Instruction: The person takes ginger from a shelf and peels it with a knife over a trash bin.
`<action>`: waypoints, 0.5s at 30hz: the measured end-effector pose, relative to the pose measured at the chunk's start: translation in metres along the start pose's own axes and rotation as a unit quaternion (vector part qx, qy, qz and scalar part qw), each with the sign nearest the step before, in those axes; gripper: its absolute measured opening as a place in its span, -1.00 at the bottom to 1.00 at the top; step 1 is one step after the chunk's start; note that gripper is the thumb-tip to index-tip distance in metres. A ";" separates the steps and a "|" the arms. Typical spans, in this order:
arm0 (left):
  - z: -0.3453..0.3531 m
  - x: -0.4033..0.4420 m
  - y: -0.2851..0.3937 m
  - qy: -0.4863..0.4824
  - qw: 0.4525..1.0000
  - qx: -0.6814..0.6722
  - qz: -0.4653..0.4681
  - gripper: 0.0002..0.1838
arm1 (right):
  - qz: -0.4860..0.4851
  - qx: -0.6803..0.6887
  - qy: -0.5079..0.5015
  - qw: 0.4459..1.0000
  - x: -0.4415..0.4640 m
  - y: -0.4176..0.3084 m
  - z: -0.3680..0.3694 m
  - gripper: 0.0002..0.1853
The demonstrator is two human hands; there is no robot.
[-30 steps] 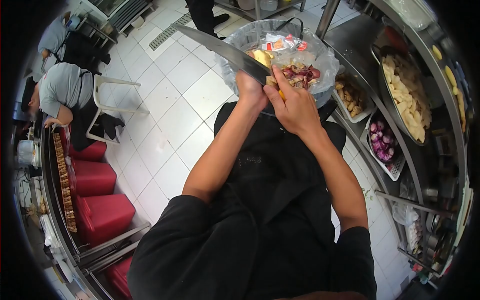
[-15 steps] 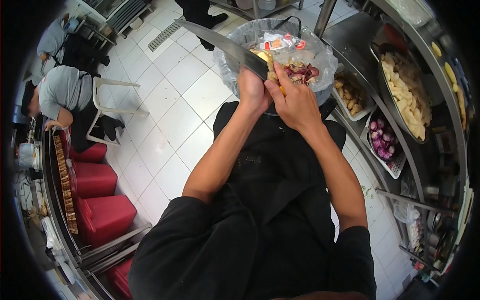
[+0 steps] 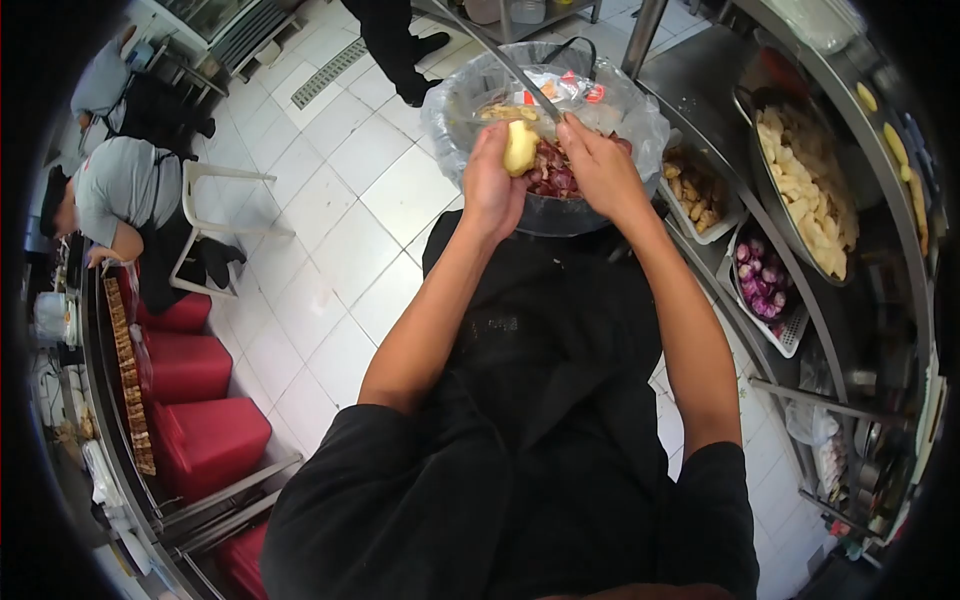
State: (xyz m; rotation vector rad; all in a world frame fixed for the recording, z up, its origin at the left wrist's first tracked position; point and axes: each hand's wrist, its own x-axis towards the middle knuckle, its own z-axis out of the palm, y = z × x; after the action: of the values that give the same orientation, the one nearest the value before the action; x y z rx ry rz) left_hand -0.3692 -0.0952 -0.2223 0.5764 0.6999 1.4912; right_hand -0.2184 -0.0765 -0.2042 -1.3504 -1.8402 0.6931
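Note:
Over the lined waste bin (image 3: 645,135), my left hand (image 3: 488,190) is closed around a peeled, pale yellow piece of ginger (image 3: 520,150). My right hand (image 3: 604,172) grips a large kitchen knife (image 3: 520,77), its handle hidden in the fist. The blade is seen nearly edge-on, pointing up and to the left, apart from the ginger. Reddish-purple onion skins (image 3: 552,172) lie in the bin below both hands, with yellowish peelings (image 3: 508,111) and a red-and-white wrapper (image 3: 560,88) farther back.
On the right, a shelf holds a large pan of peeled pieces (image 3: 805,190), a basket of brown unpeeled ginger (image 3: 697,195) and a basket of purple onions (image 3: 762,275). Left are a white chair (image 3: 200,215), a person in grey (image 3: 130,180) and red bins (image 3: 215,445). Someone's dark-clad legs (image 3: 390,45) stand beyond.
The knife has lifted off the ginger and turned edge-on, as my right hand moved slightly right. My left hand has shifted down-left and turned, showing the ginger's peeled side.

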 end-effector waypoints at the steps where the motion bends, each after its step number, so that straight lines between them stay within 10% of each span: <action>1: -0.004 0.002 -0.002 0.003 1.000 0.004 -0.001 -0.77 | -0.005 -0.002 -0.001 1.000 -0.009 -0.006 0.000 -0.37; 15: 0.008 0.002 -0.010 0.062 0.995 0.052 0.061 -0.61 | -0.102 -0.086 0.000 0.991 -0.035 -0.025 0.011 -0.36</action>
State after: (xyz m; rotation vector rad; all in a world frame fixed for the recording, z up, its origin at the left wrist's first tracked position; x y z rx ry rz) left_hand -0.3561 -0.0928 -0.2242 0.6176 0.8549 1.6213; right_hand -0.2347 -0.1174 -0.1999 -1.2452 -2.0407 0.4355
